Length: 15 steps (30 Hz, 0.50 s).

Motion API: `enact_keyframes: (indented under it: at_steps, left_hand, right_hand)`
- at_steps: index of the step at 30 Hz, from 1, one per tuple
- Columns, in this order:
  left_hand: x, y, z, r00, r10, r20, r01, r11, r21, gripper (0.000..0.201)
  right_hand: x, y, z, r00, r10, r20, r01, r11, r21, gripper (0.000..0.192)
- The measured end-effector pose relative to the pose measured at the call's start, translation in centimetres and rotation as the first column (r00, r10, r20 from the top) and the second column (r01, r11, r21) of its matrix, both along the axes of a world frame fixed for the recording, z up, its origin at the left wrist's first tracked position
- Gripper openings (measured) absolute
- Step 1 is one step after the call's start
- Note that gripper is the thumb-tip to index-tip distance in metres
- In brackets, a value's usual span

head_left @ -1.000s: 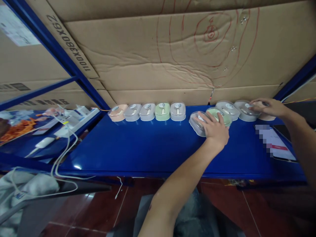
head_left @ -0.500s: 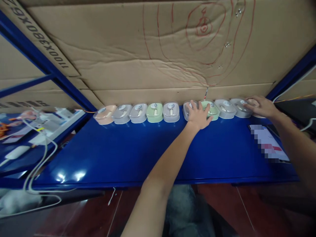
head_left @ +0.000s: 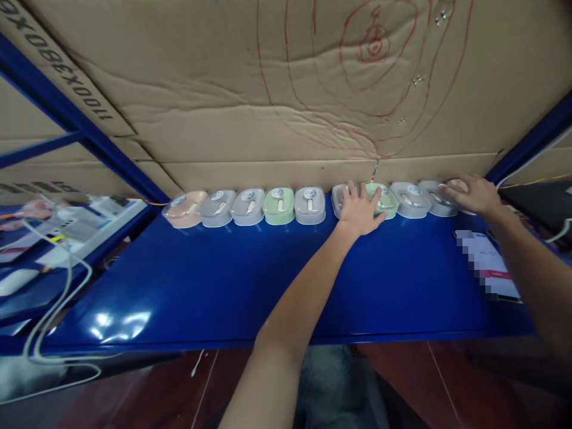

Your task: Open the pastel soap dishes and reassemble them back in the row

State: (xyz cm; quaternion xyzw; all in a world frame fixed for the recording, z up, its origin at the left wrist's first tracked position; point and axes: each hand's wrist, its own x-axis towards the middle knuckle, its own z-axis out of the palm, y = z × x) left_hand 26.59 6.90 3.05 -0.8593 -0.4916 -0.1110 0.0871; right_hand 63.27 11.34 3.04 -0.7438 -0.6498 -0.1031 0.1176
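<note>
Where cases (head_left: 384,199) crowd, bare shelf (head_left: 250,268) nearer.

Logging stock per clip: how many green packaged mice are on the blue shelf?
2. One green packaged mouse sits fourth from the left in the row; the other lies partly under the left hand. The hands may hide more.

Peach case (head_left: 182,210), grey cases (head_left: 217,208), green cases (head_left: 279,205), perhaps clear-lidded; blue shelf (head_left: 250,280); red-scrawled brown cardboard (head_left: 268,89).
</note>
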Motion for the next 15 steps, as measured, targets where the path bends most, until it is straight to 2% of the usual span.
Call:
enact_keyframes:
  at_steps: [3,8,12,15]
  left_hand:
    - [-0.1,0.1,-0.2,1.000,-0.013,-0.008,0.013,1.000,0.015,0.074]
    - [-0.4,0.0,-0.4,0.997,-0.073,0.004,0.072,0.992,0.107,0.073]
    - [-1.5,-1.7,0.8,0.985,-0.171,0.009,0.165,0.965,0.203,0.072]
    - [-3.9,-3.9,2.2,0.963,-0.269,-0.003,0.262,0.935,0.240,0.068]
  right_hand:
    - [-1.0,-0.4,0.2,0.998,-0.049,-0.026,0.048,0.999,-0.022,0.067]
    - [-2.0,-0.8,0.6,1.000,-0.020,-0.023,0.020,1.000,0.005,0.067]
    - [-4.2,-1.5,1.8,0.999,0.024,-0.038,-0.021,0.997,0.080,0.065]
    - [-7.6,-2.9,3.2,0.990,0.131,-0.049,-0.125,0.986,0.114,0.062]
